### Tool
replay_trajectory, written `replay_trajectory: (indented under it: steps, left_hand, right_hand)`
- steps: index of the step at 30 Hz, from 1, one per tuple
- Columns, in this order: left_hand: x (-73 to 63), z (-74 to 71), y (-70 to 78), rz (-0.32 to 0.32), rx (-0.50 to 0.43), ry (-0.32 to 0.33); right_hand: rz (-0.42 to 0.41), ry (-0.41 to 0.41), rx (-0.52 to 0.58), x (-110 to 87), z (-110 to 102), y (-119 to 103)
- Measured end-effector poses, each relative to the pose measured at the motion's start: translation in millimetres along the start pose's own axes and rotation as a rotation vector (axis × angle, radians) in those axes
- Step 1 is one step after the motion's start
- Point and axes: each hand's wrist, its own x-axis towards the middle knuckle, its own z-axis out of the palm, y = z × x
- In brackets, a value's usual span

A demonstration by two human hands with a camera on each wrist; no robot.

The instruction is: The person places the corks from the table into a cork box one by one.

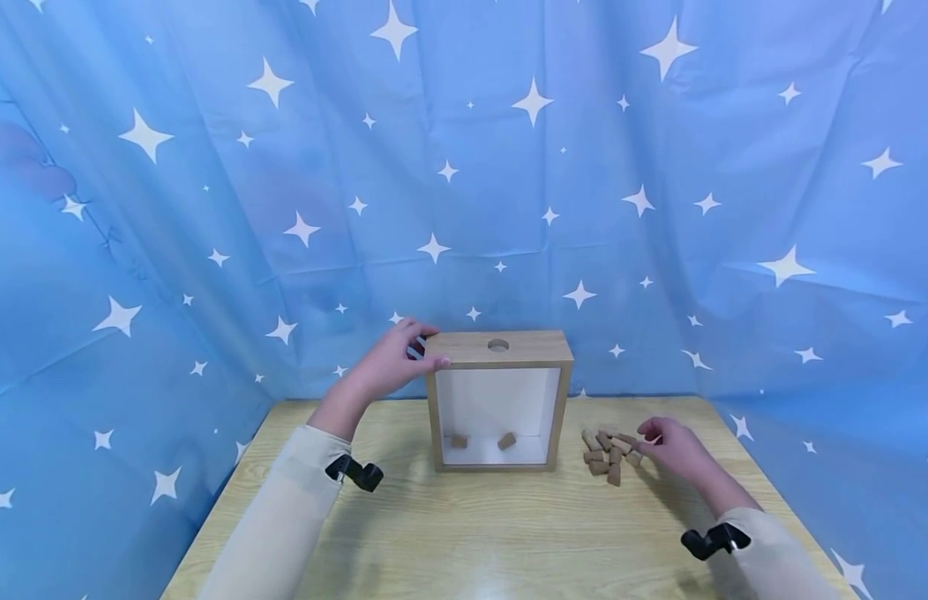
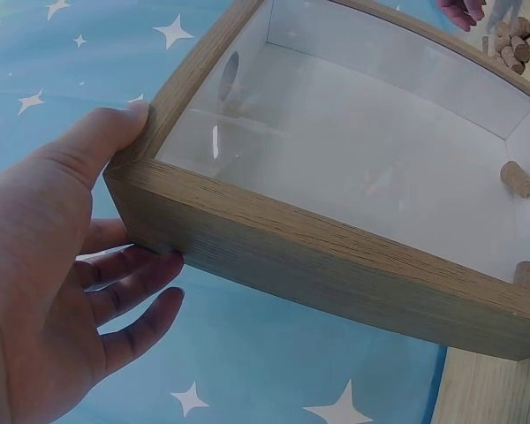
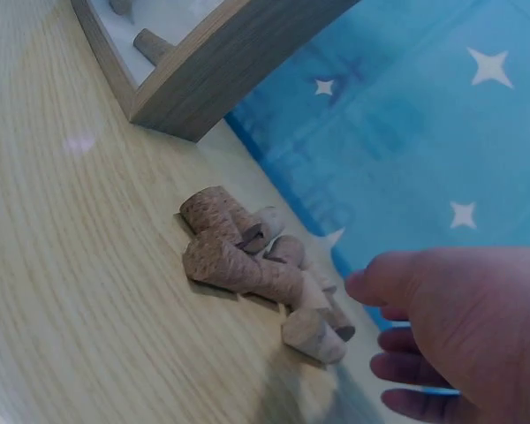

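Observation:
An upright wooden shadow box (image 1: 534,347) with a clear front and a round hole in its top stands at the table's middle. Two wine corks lie inside, one cork (image 1: 507,440) tilted and another cork (image 1: 459,441) farther left. My left hand (image 1: 398,358) grips the box's upper left corner, thumb on the front edge and fingers behind, as the left wrist view shows. Right of the box is a loose pile of corks (image 3: 225,261). Beside its right side hovers my right hand (image 1: 677,450), fingers loosely bent, with nothing visible between them.
The light wood table (image 1: 479,525) carries the box and the pile near its back edge. A blue curtain (image 1: 464,183) with white stars hangs right behind the table and along both sides. Black camera mounts (image 1: 354,472) sit on both wrists.

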Motion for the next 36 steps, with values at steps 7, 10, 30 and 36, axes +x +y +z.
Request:
replay_trajectory:
  steps: [7, 10, 30, 36]
  left_hand:
    - [-0.5, 0.6, -0.8, 0.006, -0.006, -0.001]
    - [-0.6, 0.6, -0.7, 0.006, -0.006, -0.001]
    - [-0.8, 0.7, -2.4, 0.007, -0.016, 0.002]
    - [0.0, 0.8, -2.7, 0.011, -0.017, 0.004]
  right_hand:
    - [0.042, -0.018, 0.034, -3.7, 8.9, 8.2]
    - [0.044, -0.022, 0.032, -5.1, 11.0, 9.7]
    - [0.057, -0.012, 0.076, -11.3, 20.8, 10.9]
    - [0.06, -0.008, 0.076, -11.2, 20.7, 8.8]
